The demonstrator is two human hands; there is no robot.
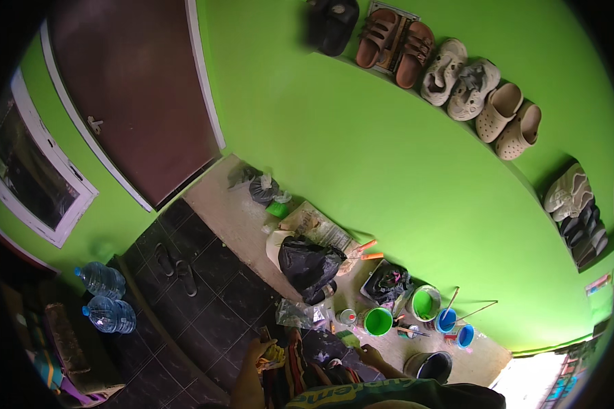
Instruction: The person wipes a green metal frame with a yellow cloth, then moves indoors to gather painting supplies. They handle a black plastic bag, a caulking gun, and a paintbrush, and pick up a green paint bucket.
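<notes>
My left hand (pixel 253 351) is low in the middle, its fingers closed around a crumpled yellow cloth (pixel 273 356). A small dark flat piece shows just above that hand; whether it is held cannot be made out. To the right, my right hand (pixel 371 356) is curled, and what its fingers hold, if anything, is too small to name. Beside it lies a flat piece smeared with green (pixel 348 339). Just beyond are a bucket of green paint (pixel 377 321), a jar with a red spot on top (pixel 346 316) and a crumpled clear plastic bag (pixel 295 313).
Blue paint containers (pixel 464 335) with sticks, another green paint bucket (pixel 426 303) and a dark bucket (pixel 433 367) stand on the right. Black plastic bags (pixel 310 262) lie along the green wall. Large water bottles (pixel 109 314) and slippers (pixel 185 277) are left; shoes (pixel 501 109) sit on a ledge.
</notes>
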